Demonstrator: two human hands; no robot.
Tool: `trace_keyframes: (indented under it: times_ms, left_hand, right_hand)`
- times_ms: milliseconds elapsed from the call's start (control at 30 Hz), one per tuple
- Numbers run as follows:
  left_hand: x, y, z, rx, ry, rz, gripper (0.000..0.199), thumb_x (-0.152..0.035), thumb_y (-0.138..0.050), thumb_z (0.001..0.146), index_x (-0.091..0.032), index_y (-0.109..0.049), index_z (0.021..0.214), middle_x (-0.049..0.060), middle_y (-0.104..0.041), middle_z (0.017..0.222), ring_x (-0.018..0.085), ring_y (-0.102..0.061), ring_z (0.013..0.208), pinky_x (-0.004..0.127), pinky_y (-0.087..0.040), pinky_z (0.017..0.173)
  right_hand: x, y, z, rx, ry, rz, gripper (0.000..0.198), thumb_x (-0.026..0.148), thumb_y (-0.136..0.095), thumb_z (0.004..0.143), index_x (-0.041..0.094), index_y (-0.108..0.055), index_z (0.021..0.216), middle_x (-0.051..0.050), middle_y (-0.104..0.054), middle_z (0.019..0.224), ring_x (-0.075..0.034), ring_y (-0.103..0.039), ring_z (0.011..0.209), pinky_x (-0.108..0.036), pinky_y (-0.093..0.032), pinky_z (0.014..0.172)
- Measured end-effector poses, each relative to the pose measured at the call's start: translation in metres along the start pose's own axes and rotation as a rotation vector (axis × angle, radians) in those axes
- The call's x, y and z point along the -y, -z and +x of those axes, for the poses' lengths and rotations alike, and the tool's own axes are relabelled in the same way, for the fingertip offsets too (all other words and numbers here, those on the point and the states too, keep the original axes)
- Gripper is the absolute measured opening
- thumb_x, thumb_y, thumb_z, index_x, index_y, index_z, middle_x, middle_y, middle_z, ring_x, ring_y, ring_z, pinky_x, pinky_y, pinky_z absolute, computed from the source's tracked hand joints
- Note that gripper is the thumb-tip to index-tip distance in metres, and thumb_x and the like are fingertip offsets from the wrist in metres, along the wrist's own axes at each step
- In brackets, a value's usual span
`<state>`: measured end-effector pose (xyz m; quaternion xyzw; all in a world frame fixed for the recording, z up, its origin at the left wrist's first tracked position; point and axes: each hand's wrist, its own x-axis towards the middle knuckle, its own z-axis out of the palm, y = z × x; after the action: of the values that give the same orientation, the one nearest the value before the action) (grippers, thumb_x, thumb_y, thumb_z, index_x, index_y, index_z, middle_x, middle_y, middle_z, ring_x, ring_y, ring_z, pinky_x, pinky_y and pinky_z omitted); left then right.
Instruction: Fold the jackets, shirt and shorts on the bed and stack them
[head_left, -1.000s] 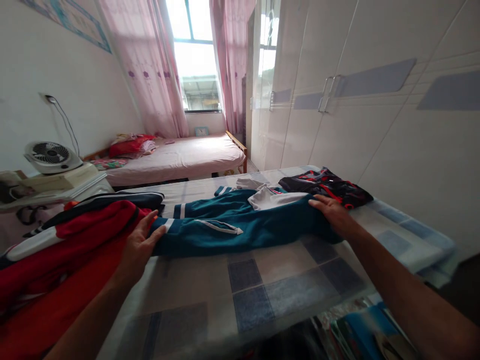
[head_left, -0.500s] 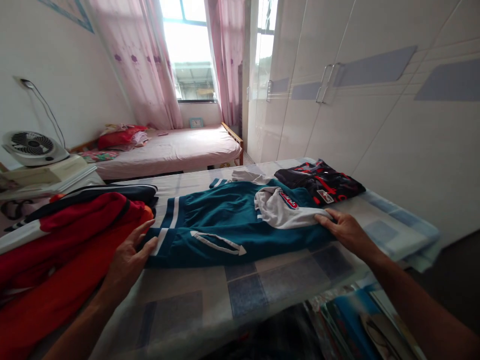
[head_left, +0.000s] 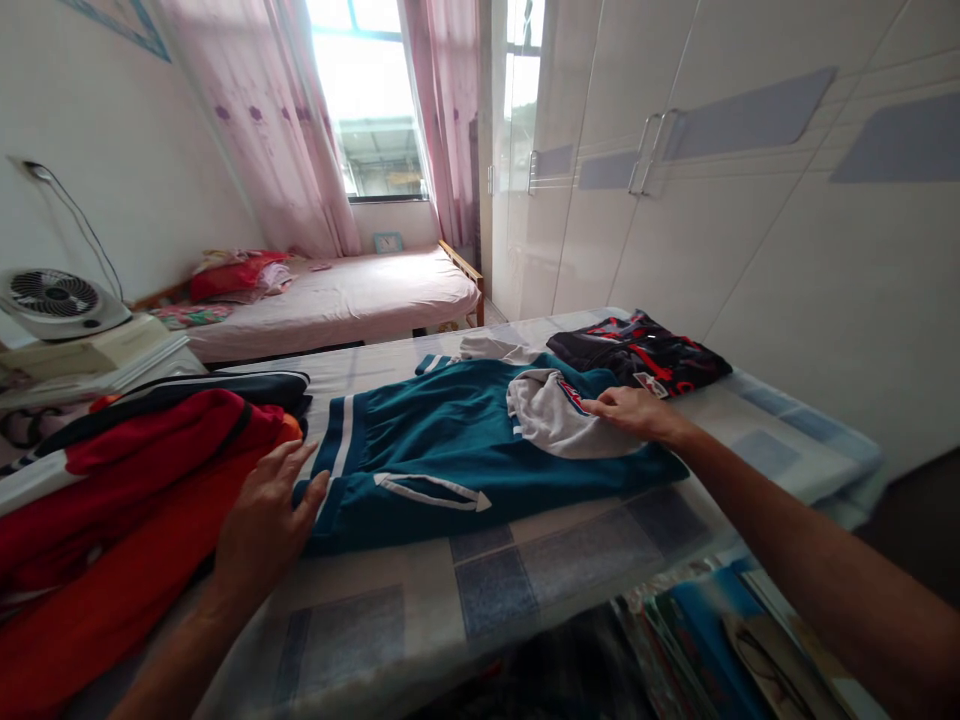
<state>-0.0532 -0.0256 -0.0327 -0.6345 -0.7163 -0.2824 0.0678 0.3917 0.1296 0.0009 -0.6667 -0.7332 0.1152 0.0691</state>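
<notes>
A teal jacket (head_left: 442, 420) lies on the checked cover, its striped hem to the left and a white-edged pocket slit facing me. Its light grey sleeve (head_left: 555, 440) is folded inward across the body, beside red lettering on the chest. My left hand (head_left: 270, 510) is open at the hem's near corner, thumb and fingers apart. Over the folded sleeve, next to the lettering, my right hand (head_left: 637, 412) lies with its fingers stretched out to the left. Whether those fingertips press on the cloth is hard to see.
A heap of red and dark clothes (head_left: 165, 470) lies at the left. Beyond my right hand is a folded black and red garment (head_left: 637, 355). Books (head_left: 720, 630) stand below the cover's near edge. A fan (head_left: 60, 300), a pink bed (head_left: 352, 300) and white wardrobes (head_left: 600, 230) stand further back.
My right hand has let go of the jacket's right side and moved left and up onto the folded sleeve. My left hand stays by the hem. The view has shifted slightly.
</notes>
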Motion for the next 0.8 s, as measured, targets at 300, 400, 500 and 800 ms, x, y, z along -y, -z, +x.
trace_keyframes:
  times_ms: [300,400,500,800]
  left_hand:
    - [-0.006,-0.012,-0.005,0.266,-0.437,0.052,0.045,-0.046,-0.038,0.09,-0.03,-0.053,0.13,0.001,-0.042,0.146,0.026,-0.029,0.139,0.046,-0.025,0.113]
    - [0.0,-0.023,-0.011,0.36,-0.405,0.087,0.053,-0.05,-0.041,0.089,-0.033,-0.04,0.139,0.002,-0.033,0.15,0.027,-0.027,0.139,0.049,-0.026,0.112]
    - [0.003,-0.027,-0.013,0.424,-0.344,0.101,0.057,-0.053,-0.039,0.088,-0.033,-0.033,0.142,0.004,-0.029,0.152,0.026,-0.029,0.138,0.049,-0.026,0.111]
    - [-0.042,-0.008,0.029,0.383,-0.214,-0.049,0.057,-0.057,-0.035,0.087,-0.024,-0.055,0.128,0.006,-0.043,0.145,0.027,-0.046,0.127,0.042,-0.035,0.107]
  right_hand:
    - [0.015,0.007,0.018,-0.22,0.176,0.124,0.027,0.034,-0.043,0.085,0.02,-0.065,0.088,-0.003,-0.07,0.088,-0.016,-0.062,0.08,-0.023,-0.041,0.068]
    - [0.009,0.0,0.025,-0.333,0.085,-0.028,0.024,0.029,-0.042,0.087,0.018,-0.064,0.09,-0.007,-0.069,0.09,-0.02,-0.062,0.083,-0.027,-0.041,0.069]
    - [0.012,-0.01,0.023,-0.256,0.063,-0.195,0.018,0.023,-0.047,0.083,0.017,-0.064,0.082,-0.012,-0.067,0.09,-0.024,-0.061,0.084,-0.03,-0.04,0.068]
    - [0.032,-0.028,-0.042,-0.378,0.299,0.08,0.027,0.034,-0.036,0.092,0.022,-0.059,0.086,-0.005,-0.066,0.086,-0.02,-0.061,0.08,-0.029,-0.04,0.072]
